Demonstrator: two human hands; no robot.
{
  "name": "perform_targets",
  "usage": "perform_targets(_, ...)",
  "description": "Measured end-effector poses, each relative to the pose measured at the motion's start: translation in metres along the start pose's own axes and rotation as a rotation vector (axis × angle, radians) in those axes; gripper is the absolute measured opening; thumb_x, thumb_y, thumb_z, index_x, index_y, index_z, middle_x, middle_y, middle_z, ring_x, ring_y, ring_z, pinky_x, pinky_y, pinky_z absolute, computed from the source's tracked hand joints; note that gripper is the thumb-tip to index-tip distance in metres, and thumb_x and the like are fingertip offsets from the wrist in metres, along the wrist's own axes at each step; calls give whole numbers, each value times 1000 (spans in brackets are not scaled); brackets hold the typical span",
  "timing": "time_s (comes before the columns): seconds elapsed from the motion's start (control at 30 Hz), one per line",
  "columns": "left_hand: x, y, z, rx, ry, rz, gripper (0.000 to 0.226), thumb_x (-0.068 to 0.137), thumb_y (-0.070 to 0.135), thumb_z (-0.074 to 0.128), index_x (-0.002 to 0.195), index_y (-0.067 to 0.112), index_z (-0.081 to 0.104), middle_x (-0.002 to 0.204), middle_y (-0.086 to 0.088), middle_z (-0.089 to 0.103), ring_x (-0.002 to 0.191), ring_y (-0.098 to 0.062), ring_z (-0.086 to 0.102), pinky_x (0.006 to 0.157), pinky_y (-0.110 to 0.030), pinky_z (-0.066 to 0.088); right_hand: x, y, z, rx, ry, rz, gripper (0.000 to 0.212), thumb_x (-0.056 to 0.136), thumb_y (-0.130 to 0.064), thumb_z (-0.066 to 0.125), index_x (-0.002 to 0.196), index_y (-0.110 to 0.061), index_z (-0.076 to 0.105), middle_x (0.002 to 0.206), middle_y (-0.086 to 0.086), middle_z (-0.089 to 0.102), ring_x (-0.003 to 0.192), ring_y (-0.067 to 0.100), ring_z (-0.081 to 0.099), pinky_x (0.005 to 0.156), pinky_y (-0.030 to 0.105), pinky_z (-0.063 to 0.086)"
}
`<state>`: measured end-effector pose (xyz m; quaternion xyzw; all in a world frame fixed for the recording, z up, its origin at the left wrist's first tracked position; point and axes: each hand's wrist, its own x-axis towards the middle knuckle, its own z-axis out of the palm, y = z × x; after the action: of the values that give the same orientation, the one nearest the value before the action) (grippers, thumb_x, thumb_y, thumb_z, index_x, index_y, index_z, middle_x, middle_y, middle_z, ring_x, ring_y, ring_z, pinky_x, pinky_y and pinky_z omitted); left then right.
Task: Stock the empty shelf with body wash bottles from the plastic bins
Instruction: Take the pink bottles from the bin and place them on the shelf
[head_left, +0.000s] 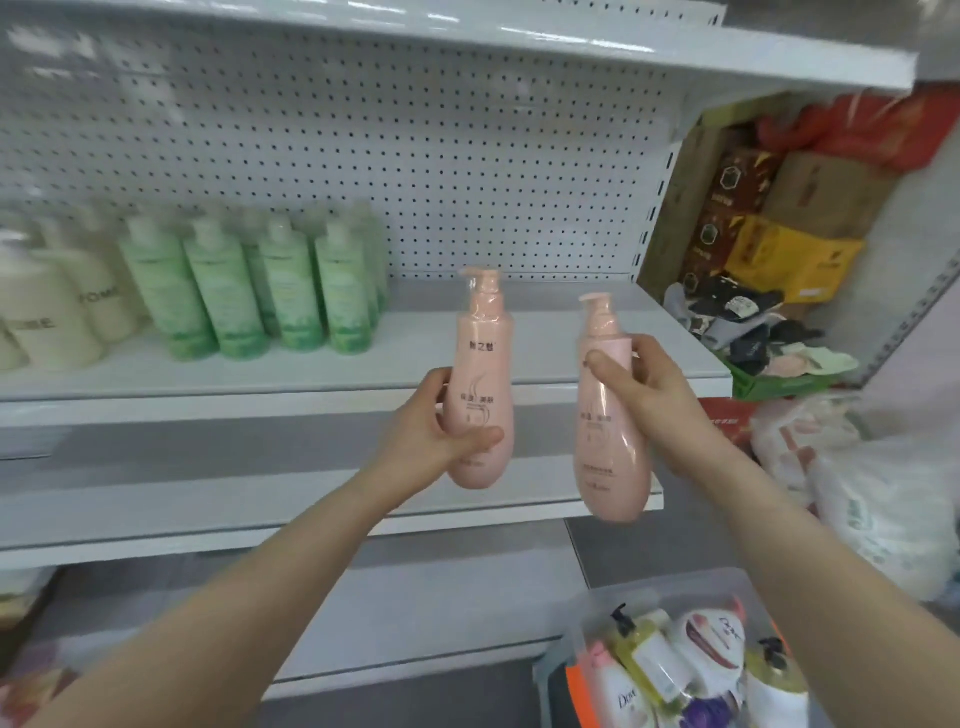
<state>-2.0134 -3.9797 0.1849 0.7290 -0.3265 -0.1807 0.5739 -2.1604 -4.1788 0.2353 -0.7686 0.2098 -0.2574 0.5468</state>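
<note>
Left hand (436, 431) curls fingers and thumb round the left pink bottle (480, 364). Right hand (649, 395) grips the right pink bottle (613, 457) below its neck. Pumps up, ready to stand, I'd say. Both hover before the shelf (545, 338), its bare stretch right of the green bottles (270, 296). The plastic bin (576, 618) sits near right.

Pink pump bottle (480, 358) upright, 2nd pink bottle (608, 447) tilted, both before white shelf (550, 356), clear bin (665, 582) below

Shop aisle in front of me: white metal shelving (363, 374) with pegboard back (363, 156), rows of green bottles (291, 291), stock cartons (779, 218) stacked beside it.
</note>
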Motion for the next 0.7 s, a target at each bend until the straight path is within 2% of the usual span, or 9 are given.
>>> perform_targets(0.1,7,-2,-19,56,108,-10,68,54,41,83,113,33,51,107,13,66,93,-9,66,79,-38,57,13,-15,17,-27,-48,-42,42,89,-40,66,124,-21,51,106,2,68,96,18,68,84,36,56)
perform_targets(0.23,19,-7,-33,58,204,-11,60,60,30,87,109,32,53,102,12,68,94,-9,65,76,-29,55,49,-28,35,-35,-76,-104,35,90,-34,69,120,-23,55,105,2,70,97,19,68,87,41,54)
perform_targets(0.37,35,-13,-46,81,265,-27,62,64,26,88,113,32,51,106,12,66,94,-6,63,78,-30,55,101,-32,52,-77,-112,-180,38,86,-37,70,120,-25,57,106,-2,67,103,18,63,90,37,51)
perform_targets(0.47,49,-17,-55,77,291,-47,62,65,26,87,117,29,52,107,9,66,95,-8,65,79,-32,56,139,-34,67,-75,-127,-201,36,88,-31,70,121,-21,59,108,-2,67,101,15,62,92,40,51)
perform_targets(0.53,60,-19,-60,65,303,-46,63,66,25,86,119,26,53,108,8,67,94,-8,66,78,-31,57,163,-35,81,-84,-136,-220,38,86,-33,71,121,-22,60,110,-2,68,102,15,63,94,42,52)
perform_targets(0.67,82,-19,-69,51,347,-40,63,67,24,86,121,26,53,107,9,67,93,-6,66,78,-30,57,204,-33,113,-72,-176,-220,58,73,-47,73,123,-24,54,117,-1,66,106,17,63,93,44,53)
perform_targets(0.7,87,-19,-71,50,355,-33,62,67,23,86,119,27,54,106,10,68,93,-6,66,78,-29,57,213,-32,121,-72,-184,-221,55,74,-45,74,121,-25,53,117,0,66,106,18,63,93,45,53)
